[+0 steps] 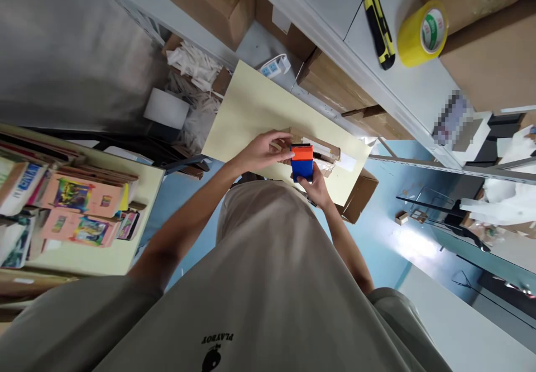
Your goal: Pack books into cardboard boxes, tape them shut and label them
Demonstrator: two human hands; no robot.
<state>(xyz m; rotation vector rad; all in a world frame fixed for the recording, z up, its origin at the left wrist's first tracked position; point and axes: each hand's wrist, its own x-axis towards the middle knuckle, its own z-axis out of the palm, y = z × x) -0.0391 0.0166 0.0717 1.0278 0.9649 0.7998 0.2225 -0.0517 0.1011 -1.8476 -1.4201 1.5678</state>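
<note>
Lettering on the shirt reads PLAYBOY; over the cream tabletop, blue floor beyond, I see the right hand grasping an orange-and-blue rectangular item; left hand touches it, grip unclear.

The place looked like a packing room or small workshop: cardboard boxes stood behind a cream table, a box cutter and a roll of yellow tape lay on a grey shelf, and white scraps were heaped near the table.
</note>
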